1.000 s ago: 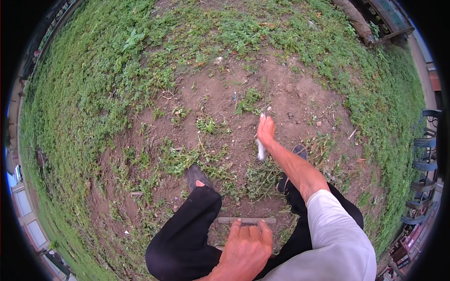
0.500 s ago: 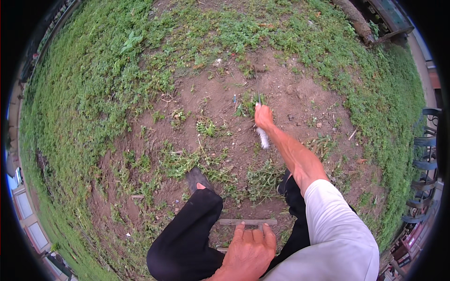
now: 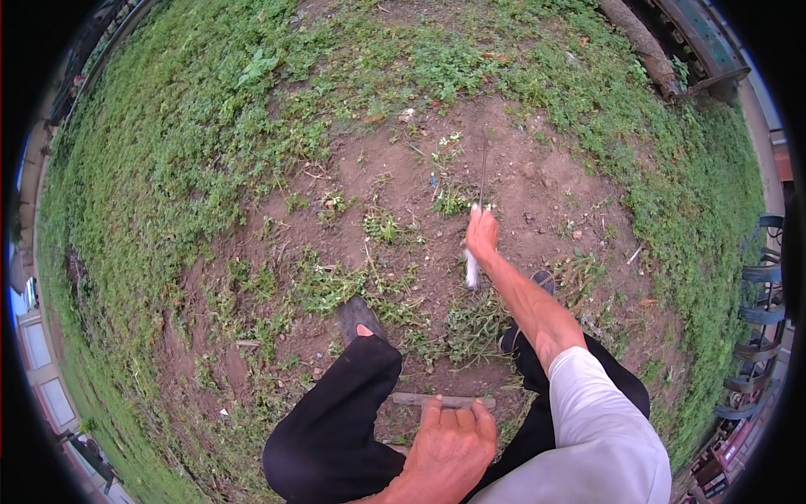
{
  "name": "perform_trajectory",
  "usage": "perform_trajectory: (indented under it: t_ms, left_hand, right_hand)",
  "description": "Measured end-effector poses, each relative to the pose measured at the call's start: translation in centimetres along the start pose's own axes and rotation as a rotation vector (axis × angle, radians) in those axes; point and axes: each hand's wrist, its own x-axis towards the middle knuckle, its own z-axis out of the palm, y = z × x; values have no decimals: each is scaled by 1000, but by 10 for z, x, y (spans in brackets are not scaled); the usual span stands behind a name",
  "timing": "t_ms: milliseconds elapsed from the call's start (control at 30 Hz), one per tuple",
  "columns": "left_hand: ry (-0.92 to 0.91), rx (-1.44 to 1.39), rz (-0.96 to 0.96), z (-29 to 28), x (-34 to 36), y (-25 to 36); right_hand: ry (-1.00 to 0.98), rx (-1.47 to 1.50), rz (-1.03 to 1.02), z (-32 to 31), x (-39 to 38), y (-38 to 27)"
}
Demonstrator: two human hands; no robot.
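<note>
Right hand [image 3: 481,233] extended forward over bare soil, fingers clamped on a white-handled tool [image 3: 473,270]; handle end trails back toward the body, a thin blade, barely discernible, running ahead toward a weed clump [image 3: 452,202]. Left hand [image 3: 449,449] rests low near the knee, fingers spread, holding nothing.

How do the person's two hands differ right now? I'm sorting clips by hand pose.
The right hand is stretched far out over the soil, closed around a thin tool with a white handle; the left hand stays close to the body, fingers spread, holding nothing visible. The right hand looks small and distant, the left large and near. Both are bare.
</note>
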Motion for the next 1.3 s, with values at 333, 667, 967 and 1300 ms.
perform_trajectory:
  t_ms: [333,667,967,1300]
  left_hand:
    - [-32,-6,29,-17,12,-10]
    - [-34,15,38,-5,1,-1]
    - [-15,19,25,0,4,5]
    - [35,38,5,9,4,9]
  right_hand:
    - [-200,-228,27,39,113,-32]
    - [-299,-192,-70,-17,-45,24]
    - [-331,-188,91,-44,-200,33]
    - [-63,-165,15,-36,-95,22]
